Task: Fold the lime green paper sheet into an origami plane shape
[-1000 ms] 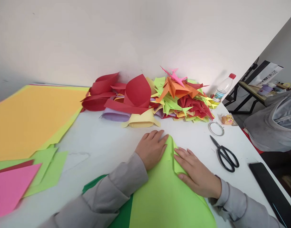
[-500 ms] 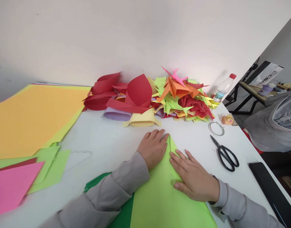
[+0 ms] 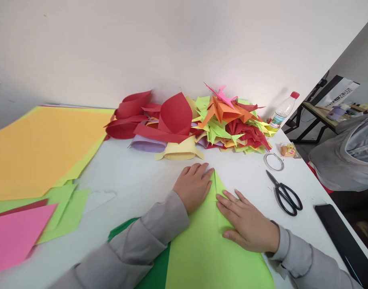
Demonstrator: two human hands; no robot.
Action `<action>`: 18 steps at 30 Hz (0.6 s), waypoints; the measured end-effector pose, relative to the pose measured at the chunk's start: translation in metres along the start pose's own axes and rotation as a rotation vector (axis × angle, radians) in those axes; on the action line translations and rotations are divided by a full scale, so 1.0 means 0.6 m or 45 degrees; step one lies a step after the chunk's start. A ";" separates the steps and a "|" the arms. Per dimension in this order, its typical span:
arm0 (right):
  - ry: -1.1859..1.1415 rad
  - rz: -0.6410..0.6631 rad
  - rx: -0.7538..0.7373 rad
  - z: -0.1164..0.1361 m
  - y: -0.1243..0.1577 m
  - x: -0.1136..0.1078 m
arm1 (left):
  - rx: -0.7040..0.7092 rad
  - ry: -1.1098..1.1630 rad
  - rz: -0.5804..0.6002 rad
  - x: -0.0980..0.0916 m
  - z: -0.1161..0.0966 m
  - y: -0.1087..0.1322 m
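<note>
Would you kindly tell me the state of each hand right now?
Left hand: open, flat on the light green paper's left edge.
Right hand: open, flat on the same paper.

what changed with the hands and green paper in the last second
The right hand slid slightly left toward the centre crease, pressing the flap of the light green paper flatter. Nothing was picked up or let go. The left hand stayed flat by the tip; scissors and paper pile unmoved.
</note>
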State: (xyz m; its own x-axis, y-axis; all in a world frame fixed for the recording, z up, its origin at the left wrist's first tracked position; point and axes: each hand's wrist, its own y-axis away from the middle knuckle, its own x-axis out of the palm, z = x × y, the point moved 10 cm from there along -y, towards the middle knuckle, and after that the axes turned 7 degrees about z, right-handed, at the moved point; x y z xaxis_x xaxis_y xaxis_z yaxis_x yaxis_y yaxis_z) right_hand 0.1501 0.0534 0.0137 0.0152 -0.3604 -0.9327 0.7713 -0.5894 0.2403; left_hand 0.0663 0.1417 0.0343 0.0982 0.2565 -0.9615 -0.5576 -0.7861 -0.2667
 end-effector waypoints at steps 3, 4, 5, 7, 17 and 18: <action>-0.012 -0.023 -0.011 0.001 0.003 -0.006 | -0.002 0.004 -0.001 0.002 0.002 0.000; -0.019 -0.023 -0.016 0.001 0.004 -0.008 | -0.003 0.008 0.001 0.002 0.002 0.001; -0.026 -0.018 -0.019 0.002 0.004 -0.010 | -0.003 0.014 0.004 0.003 0.002 0.001; -0.042 -0.006 -0.022 0.002 0.005 -0.012 | -0.006 0.024 0.011 0.005 0.003 0.001; -0.064 -0.007 -0.044 0.005 0.006 -0.012 | 0.005 0.029 -0.009 0.001 0.001 0.000; -0.060 -0.007 -0.043 0.005 0.006 -0.012 | 0.007 0.032 -0.015 0.000 0.001 0.001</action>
State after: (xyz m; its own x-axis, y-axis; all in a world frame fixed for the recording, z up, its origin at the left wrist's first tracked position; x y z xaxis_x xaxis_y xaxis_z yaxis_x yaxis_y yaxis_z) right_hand 0.1510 0.0516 0.0220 -0.0186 -0.3912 -0.9201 0.7921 -0.5673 0.2251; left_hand 0.0654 0.1419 0.0342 0.1256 0.2512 -0.9598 -0.5607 -0.7801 -0.2775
